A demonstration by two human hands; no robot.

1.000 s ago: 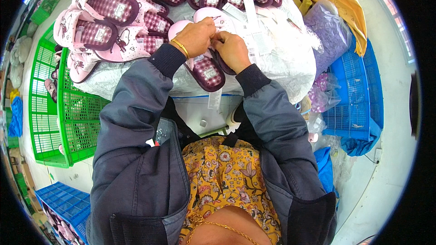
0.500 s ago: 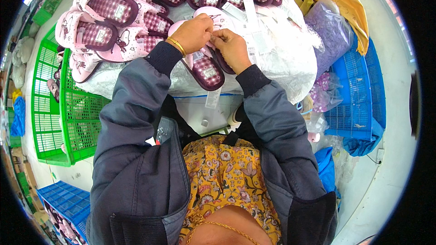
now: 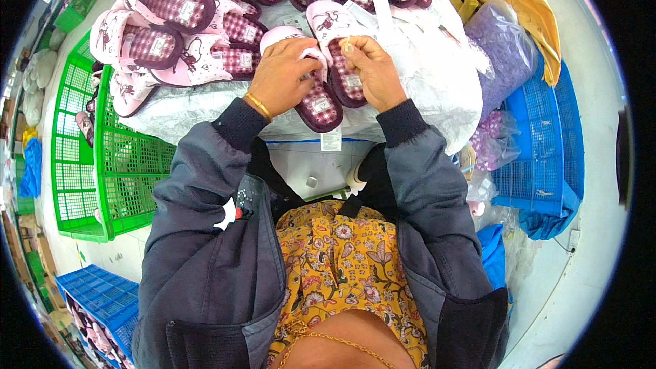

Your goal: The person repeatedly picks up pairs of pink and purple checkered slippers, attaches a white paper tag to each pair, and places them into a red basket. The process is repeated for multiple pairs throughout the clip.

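Slippers (image 3: 205,34) on table (image 3: 437,89), crate (image 3: 102,164) left

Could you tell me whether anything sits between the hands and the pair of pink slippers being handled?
Nothing visible does: the left hand and right hand already rest directly on the pair of pink slippers.

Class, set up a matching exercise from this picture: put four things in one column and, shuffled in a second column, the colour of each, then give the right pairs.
Things:
1. Crate at the person's left
2. Crate at the person's right
3. Bangle on the left wrist
4. Jacket sleeves

Colours:
A. Gold
B. Dark grey
C. Green
D. Blue

Pairs: 1-C, 2-D, 3-A, 4-B
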